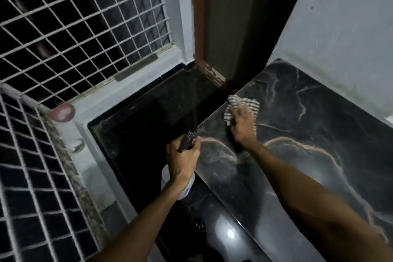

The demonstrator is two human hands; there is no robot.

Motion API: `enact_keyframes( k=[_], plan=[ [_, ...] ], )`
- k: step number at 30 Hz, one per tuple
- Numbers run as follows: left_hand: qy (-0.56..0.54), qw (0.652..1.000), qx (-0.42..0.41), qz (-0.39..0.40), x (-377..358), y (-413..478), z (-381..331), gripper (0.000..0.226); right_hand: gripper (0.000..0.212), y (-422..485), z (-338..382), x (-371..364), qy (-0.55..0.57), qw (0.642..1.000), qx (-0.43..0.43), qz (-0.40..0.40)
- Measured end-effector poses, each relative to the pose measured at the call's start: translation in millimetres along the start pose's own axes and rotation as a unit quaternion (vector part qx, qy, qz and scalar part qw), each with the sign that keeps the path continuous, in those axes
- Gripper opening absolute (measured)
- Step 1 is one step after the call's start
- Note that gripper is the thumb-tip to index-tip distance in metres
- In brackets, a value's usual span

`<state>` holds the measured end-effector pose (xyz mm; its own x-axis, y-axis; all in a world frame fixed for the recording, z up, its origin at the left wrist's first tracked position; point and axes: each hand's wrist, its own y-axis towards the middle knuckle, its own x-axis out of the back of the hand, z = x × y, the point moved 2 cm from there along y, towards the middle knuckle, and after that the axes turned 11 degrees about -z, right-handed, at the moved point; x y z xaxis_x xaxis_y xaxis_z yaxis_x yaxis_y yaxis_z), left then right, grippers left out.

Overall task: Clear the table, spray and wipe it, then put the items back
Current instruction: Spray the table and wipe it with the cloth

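Observation:
A dark marbled table top point(302, 134) with pale veins fills the right half of the view. My right hand point(242, 125) lies flat on a striped cloth point(236, 102) pressed onto the table near its far left edge. My left hand point(182, 159) grips a white spray bottle point(187, 187) by its black trigger head point(188, 140), held just off the table's left edge, nozzle toward the table. The bare surface shows nothing else on it.
White window grilles point(74, 27) stand to the left and ahead. A black stone ledge point(148, 112) runs below them, left of the table. A pinkish round object point(62, 111) sits on the sill corner. A brown door frame point(200, 17) and pale wall point(350, 27) stand behind.

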<state>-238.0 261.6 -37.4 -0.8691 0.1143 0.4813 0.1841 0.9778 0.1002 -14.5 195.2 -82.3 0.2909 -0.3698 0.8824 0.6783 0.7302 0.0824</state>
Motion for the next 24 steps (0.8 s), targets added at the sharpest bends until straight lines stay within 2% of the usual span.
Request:
enact_keyframes(
  k=[2,4,5,8,9,12,13,15,16,17,20,21,24],
  plan=[
    [0.004,1.000,0.008,-0.004,6.7,-2.6,6.3,0.037,0.065,-35.4,41.2,-21.8,0.031,0.992,0.115,0.036],
    [0.012,1.000,0.010,-0.017,14.1,-7.4,8.6,0.043,0.066,-70.9,60.2,-32.2,0.054,0.968,0.229,0.091],
    [0.018,1.000,0.011,-0.022,17.7,-10.9,10.5,0.043,0.066,-71.1,61.3,-32.3,0.063,0.964,0.237,0.102],
    [0.045,0.998,0.026,-0.040,27.7,-20.7,19.3,0.036,0.058,-62.2,68.3,-35.5,0.062,0.988,0.120,0.070],
    [0.052,0.997,0.032,-0.045,30.3,-26.7,20.2,0.032,0.057,-74.0,76.1,-36.6,0.069,0.988,0.122,0.066],
    [0.054,0.997,0.038,-0.041,37.3,-52.2,12.0,0.020,0.061,-135.0,80.3,-30.6,0.084,0.958,0.253,0.101],
    [0.047,0.997,0.044,-0.035,38.1,-60.5,9.7,0.020,0.062,-143.9,64.9,-23.6,0.090,0.959,0.254,0.088],
    [0.045,0.998,0.040,-0.031,37.6,-85.3,1.4,0.022,0.066,-154.0,18.8,-0.9,0.087,0.987,0.132,0.020],
    [0.046,0.998,0.035,-0.035,37.2,-93.9,-1.5,0.023,0.071,-162.0,6.2,9.3,0.078,0.994,0.076,0.016],
    [0.047,0.998,0.027,-0.037,36.4,-105.9,-5.5,0.023,0.074,-179.0,-1.4,16.1,0.072,0.994,0.082,0.019],
    [0.039,0.999,0.000,-0.016,30.1,-151.7,-19.1,0.023,0.070,-255.4,-20.2,35.3,0.084,0.963,0.242,0.079],
    [0.037,0.999,-0.005,-0.005,26.7,-170.2,-23.5,0.023,0.064,-271.9,-39.4,49.5,0.097,0.965,0.231,0.076],
    [0.029,0.999,-0.009,0.015,17.4,-220.3,-36.5,0.025,0.062,-296.5,-115.2,95.8,0.102,0.995,0.009,-0.010]
  ],
)
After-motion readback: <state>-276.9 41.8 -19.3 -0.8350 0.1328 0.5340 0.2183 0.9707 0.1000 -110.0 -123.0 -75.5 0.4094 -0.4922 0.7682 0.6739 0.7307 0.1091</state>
